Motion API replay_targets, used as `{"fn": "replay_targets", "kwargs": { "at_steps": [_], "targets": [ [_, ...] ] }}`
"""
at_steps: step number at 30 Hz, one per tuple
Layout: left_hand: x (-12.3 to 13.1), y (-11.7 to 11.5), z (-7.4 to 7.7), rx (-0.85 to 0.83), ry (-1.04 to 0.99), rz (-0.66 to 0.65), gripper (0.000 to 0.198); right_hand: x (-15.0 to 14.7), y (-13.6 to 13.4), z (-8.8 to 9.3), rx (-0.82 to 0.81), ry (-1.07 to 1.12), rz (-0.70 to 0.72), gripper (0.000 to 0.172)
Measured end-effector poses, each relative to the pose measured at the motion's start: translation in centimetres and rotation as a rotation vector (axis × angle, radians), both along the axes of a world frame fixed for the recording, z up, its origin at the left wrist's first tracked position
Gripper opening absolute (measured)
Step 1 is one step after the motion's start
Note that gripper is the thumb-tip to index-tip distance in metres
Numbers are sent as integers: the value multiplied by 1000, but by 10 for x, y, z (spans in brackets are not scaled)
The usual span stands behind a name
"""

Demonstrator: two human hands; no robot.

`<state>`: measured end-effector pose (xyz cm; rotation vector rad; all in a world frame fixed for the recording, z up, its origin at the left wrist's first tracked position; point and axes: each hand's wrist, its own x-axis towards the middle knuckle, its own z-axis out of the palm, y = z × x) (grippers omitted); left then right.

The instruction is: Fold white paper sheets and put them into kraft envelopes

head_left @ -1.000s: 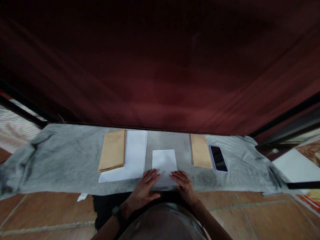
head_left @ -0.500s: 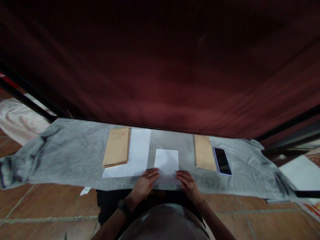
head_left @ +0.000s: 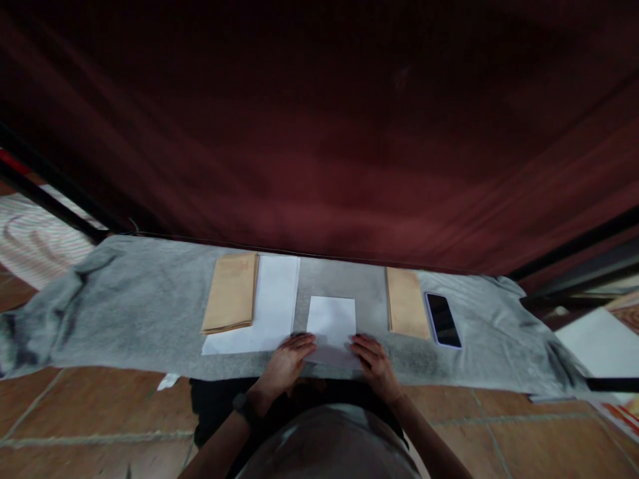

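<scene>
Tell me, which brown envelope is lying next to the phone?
The right brown envelope, close beside the phone. The left brown envelope lies farther off, beside the big white sheet.

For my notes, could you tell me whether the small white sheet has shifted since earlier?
No; the small white sheet keeps the same gap to the larger white sheet.

Dim, soft view from my head.
Dark red curtain (head_left: 319,133) swallows the upper frame; white paper (head_left: 331,318) at lower centre shows brightest; edges bow and blur.
</scene>
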<state>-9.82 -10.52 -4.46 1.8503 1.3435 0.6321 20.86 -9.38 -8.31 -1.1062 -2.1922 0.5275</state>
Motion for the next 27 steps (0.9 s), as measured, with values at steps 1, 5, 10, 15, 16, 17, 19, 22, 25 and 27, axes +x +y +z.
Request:
{"fn": "replay_targets", "kwargs": {
  "at_steps": [1, 5, 10, 15, 16, 17, 19, 22, 25, 27],
  "targets": [
    [0, 0, -1, -1, 49, -26, 66, 2, 1, 1, 1, -12, 13, 41],
    [-2, -4, -9, 49, 214, -150, 79, 8, 14, 14, -30, -27, 55, 43],
    [-1, -10, -10, 102, 353, -189, 83, -21, 44, 31, -18, -246, 135, 41],
    [5, -9, 0, 74, 416, -190, 82, -56, 70, 19, 10, -343, 22, 45],
    [6, -8, 2, 67, 422, -190, 82, -57, 75, 16, 16, -361, -24, 45],
    [6, -8, 3, 62, 423, -188, 82, -55, 80, 13, 17, -366, -62, 45],
    [7, -8, 5, 60, 410, -175, 82, -46, 88, 8, -4, -322, -107, 46],
    [6, -7, 7, 56, 324, -112, 75, -27, 92, 3, -73, -142, -119, 45],
    [10, -4, 11, 17, 84, 22, 63, -8, 80, 2, -172, 103, -119, 49],
    [16, -1, 18, -54, -151, 180, 45, 0, 66, 8, -252, 234, -131, 49]
  ]
}}
